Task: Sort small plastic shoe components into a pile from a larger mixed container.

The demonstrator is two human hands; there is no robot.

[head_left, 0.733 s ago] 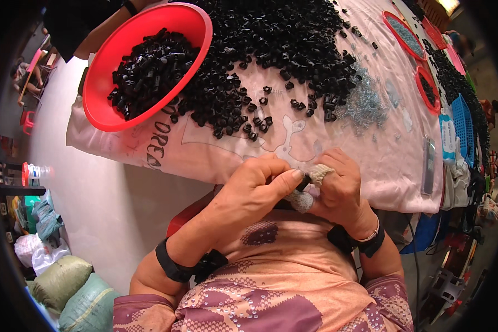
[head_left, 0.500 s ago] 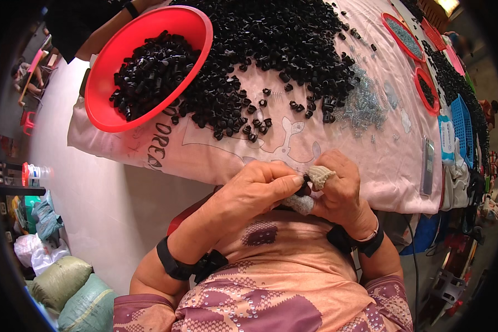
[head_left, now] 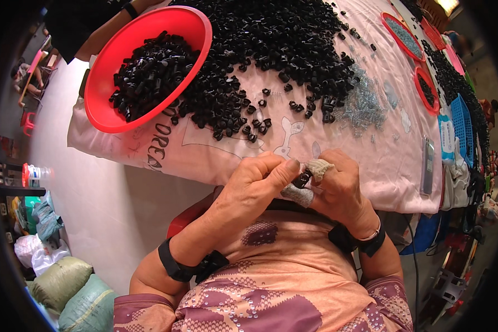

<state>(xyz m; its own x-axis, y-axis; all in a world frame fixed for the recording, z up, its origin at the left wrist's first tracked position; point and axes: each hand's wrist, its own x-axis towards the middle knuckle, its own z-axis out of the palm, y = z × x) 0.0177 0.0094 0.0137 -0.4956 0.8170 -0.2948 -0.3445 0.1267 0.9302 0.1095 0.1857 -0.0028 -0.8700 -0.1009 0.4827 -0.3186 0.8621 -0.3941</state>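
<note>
At the pink cloth's [head_left: 216, 172] near edge, the right hand [head_left: 340, 180] pinches a small black part [head_left: 302, 179] in pale finger covers [head_left: 320, 169], probably for cushioning; the left hand [head_left: 258, 176] curls narrowly beside it, its grip I cannot tell; beyond, loose black pieces [head_left: 282, 41] lie seemingly within reach, silvery bits [head_left: 364, 108] rightward, a red basin [head_left: 96, 105] far left.

Black straps [head_left: 173, 262] (and a bracelet [head_left: 372, 234]) join a maroon-patterned peach shirt [head_left: 304, 260].

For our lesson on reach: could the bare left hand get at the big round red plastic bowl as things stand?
Probably yes: only pink printed cloth and low, loose black pieces lie between the left hand and the bowl.
</note>
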